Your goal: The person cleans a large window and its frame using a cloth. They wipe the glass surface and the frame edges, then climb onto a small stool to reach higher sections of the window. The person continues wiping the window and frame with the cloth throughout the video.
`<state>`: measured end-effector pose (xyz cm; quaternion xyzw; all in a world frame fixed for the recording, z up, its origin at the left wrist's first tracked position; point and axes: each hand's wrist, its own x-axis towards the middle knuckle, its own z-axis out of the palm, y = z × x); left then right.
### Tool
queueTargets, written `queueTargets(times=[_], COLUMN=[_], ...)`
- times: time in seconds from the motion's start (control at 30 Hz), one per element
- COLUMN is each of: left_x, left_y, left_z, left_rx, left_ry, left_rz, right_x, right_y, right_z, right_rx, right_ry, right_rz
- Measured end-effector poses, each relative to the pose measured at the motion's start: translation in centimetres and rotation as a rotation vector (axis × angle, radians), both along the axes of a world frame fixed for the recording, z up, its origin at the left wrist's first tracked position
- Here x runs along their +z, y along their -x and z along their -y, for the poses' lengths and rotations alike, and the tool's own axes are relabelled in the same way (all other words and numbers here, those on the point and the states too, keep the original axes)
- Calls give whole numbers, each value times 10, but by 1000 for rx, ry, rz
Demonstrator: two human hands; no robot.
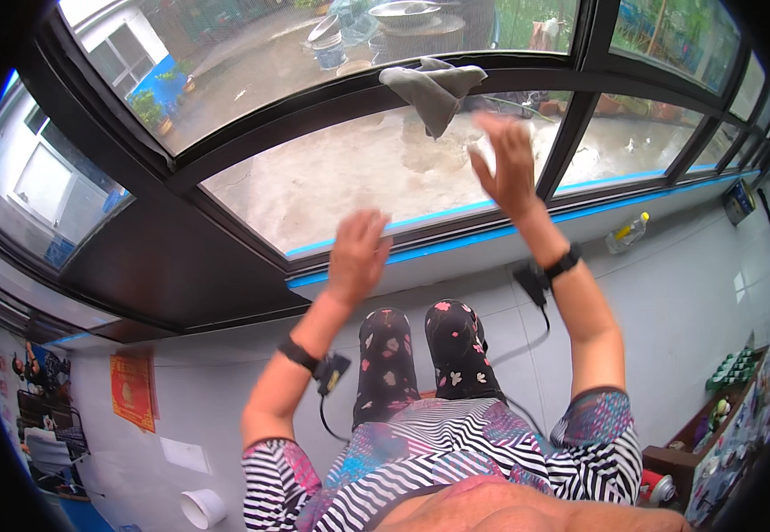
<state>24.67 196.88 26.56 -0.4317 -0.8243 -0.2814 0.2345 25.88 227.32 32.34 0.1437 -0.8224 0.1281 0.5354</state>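
Observation:
My left hand (358,253) is raised in front of the lower window pane (332,186), fingers apart and holding nothing. My right hand (504,160) is higher and further right, just below a grey cloth (433,89) draped over the dark horizontal window bar (314,111). Its fingers are spread and motion-blurred, and a pale smear by the thumb is too blurred to identify. The hand is not touching the cloth. Both wrists wear black bands with small cabled devices. My patterned trouser legs (420,355) stand against the white wall under the window.
Blue tape (456,244) runs along the bottom of the window frame. A clear plastic bottle with a yellow cap (629,232) lies on the sill at right. A shelf with small items (730,390) is at far right, and a white cylinder (203,507) sits on the floor at left.

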Motion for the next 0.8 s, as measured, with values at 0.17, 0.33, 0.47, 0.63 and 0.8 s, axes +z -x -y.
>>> queueTargets(times=[0.17,0.33,0.47,0.63,0.8], left_x=[130,135,124,121,118], left_y=[60,111,115,129,144], left_z=[-110,-188,-212,-190,-122], left_rx=[-86,195,264,216,243], left_ry=[-151,91,-45,-33,-36], left_rz=[-469,-500,-680,-768,-760], right_x=[-146,-177,-178,-179,-179], right_y=[-119,-198,-217,-223,-221], right_z=[22,77,56,43,55], right_rx=[223,107,-11,-57,-51], right_ry=[41,139,242,281,309], right_rz=[701,771,778,783,776])
